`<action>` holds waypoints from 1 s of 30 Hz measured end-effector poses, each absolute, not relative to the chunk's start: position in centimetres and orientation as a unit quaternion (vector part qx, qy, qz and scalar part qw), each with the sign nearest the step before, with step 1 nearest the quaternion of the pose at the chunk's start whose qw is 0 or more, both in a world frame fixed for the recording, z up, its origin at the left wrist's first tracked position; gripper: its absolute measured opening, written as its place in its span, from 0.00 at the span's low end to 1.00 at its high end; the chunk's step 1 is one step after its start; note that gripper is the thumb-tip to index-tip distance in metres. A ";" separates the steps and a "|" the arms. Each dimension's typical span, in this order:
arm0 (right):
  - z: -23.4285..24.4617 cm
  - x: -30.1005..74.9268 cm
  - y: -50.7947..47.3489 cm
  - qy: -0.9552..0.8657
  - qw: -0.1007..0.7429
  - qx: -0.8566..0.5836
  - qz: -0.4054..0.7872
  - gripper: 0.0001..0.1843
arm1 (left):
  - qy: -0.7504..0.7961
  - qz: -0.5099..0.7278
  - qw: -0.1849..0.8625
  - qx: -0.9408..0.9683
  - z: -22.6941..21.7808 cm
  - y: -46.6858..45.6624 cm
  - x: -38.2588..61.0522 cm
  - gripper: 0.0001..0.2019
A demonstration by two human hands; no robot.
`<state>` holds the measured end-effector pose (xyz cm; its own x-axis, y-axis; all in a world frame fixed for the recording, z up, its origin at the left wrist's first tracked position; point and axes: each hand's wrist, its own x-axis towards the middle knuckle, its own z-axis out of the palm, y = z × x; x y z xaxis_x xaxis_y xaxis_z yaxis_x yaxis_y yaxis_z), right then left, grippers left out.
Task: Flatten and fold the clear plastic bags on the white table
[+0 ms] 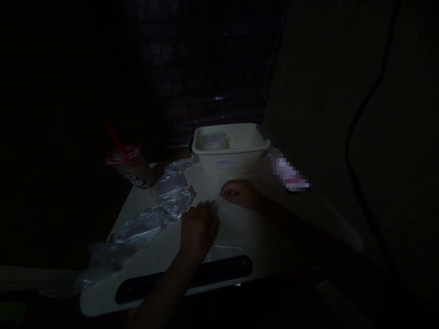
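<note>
Fingers [226, 193] of right hand [242, 194] and left hand [199, 225] pinched, apparently on clear plastic [216, 208]

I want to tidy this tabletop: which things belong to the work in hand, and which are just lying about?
Likely in the work:
thin pale piece, too dim to identify, between left hand and right hand
crumpled clear plastic on the table
pale tub with plastic-looking bundle inside

Likely just lying about:
cup with red straw
blurred item beside the tub
dark cord
</note>
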<state>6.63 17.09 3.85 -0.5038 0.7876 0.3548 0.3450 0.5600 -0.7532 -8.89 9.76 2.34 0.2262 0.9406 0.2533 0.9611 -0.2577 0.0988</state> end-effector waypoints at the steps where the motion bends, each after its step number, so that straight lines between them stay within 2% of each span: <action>1: 3.7 7.0 17.0 -0.819 0.358 -0.331 0.304 0.06 | -0.602 -0.135 0.041 -0.786 2.3 9.8 -8.9 0.16; 5: 2.4 8.4 16.8 -0.855 0.386 -0.275 0.212 0.07 | -0.577 -0.157 0.043 -0.800 1.9 10.1 -8.9 0.16; 9: 1.1 9.4 16.9 -0.863 0.375 -0.316 0.119 0.05 | -0.554 -0.170 0.055 -0.813 1.2 10.3 -9.0 0.16; 17: 0.5 10.5 16.1 -0.887 0.286 -0.355 0.076 0.08 | -0.491 -0.179 -0.023 -0.852 1.7 9.8 -9.3 0.16; 24: 0.4 11.4 16.0 -0.888 0.264 -0.372 0.058 0.10 | -0.436 -0.077 0.010 -0.896 1.5 9.0 -8.7 0.23; 30: 2.0 10.3 12.7 -0.867 0.233 -0.440 -0.009 0.19 | -0.430 -0.055 0.021 -0.901 1.4 8.8 -8.7 0.26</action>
<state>10.32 12.71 1.99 -0.5039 0.7593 0.4118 0.7673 0.6124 -0.1904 -8.73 8.76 1.42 0.6241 0.7723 0.1183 0.7771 -0.6293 0.0092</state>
